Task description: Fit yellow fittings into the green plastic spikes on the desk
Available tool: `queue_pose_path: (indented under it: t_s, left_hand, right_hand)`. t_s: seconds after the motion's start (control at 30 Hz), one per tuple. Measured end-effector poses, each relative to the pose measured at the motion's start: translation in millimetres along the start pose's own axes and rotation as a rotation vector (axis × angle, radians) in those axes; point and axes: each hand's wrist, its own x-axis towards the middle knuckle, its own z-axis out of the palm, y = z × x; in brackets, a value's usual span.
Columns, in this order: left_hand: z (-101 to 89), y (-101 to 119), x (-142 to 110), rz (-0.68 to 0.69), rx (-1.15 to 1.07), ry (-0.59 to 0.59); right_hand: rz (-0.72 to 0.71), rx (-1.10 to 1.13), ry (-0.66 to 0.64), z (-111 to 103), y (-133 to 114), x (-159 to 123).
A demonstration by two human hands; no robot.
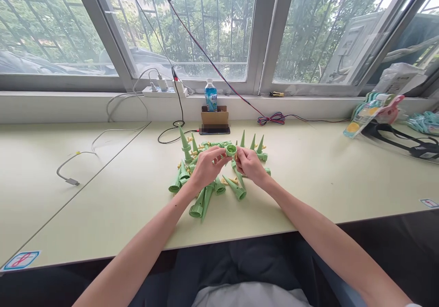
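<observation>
Your pale table point(318, 174), windows point(185, 28) behind | one bottle point(211, 97), at least ten green cones point(236, 189) | your left hand point(206, 164) pinches one green piece point(231, 153) above them | your right hand point(253, 166) curls beside it, grip: cannot tell

Tabletop point(315, 174), pale yellow-green, seamed at left, with contents.
Centre: green plastic cones point(236, 188), clustered, some upright, others on their sides; small yellow pieces point(233, 181) interspersed. Rear: cardboard box point(219, 117), dark flat device point(214, 131) before it; red-and-black wire point(272, 119), coiled. Left: pale cable point(72, 182). Right: black strap point(391, 138). Front corners: stickers point(21, 260), one each.
</observation>
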Motion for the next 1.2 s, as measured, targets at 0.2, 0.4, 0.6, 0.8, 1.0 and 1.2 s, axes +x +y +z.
queue_pose_path:
  t_s: [0.2, 0.4, 0.6, 0.8, 1.0, 1.2]
  left_hand:
    - [0.8, 2.5, 0.8, -0.113, -0.075, 0.021]
    - [-2.7, 9.6, 2.1, -0.308, -0.261, -0.022]
    - [-5.1, 14.3, 1.2, -0.322, -0.357, -0.107]
    - [-8.5, 13.9, -0.6, -0.271, -0.344, -0.178]
    - [-10.6, 10.8, -2.3, -0.193, -0.253, -0.211]
    - [-11.2, 7.7, -3.2, -0.092, -0.17, -0.244]
  right_hand:
    - [-0.209, -0.363, 0.129, -5.1, -2.0, 0.7]
    - [-0.333, -0.572, 0.103, -8.1, -7.7, -2.1]
    - [-0.32, -0.583, 0.042, -4.1, -6.2, -4.2]
    - [-0.275, -0.529, 0.051, -3.5, -5.5, -5.5]
    - [-0.232, -0.513, 0.051, -3.3, -7.9, -5.7]
    - [-0.23, -0.533, 0.069, -4.3, -6.8, -4.5]
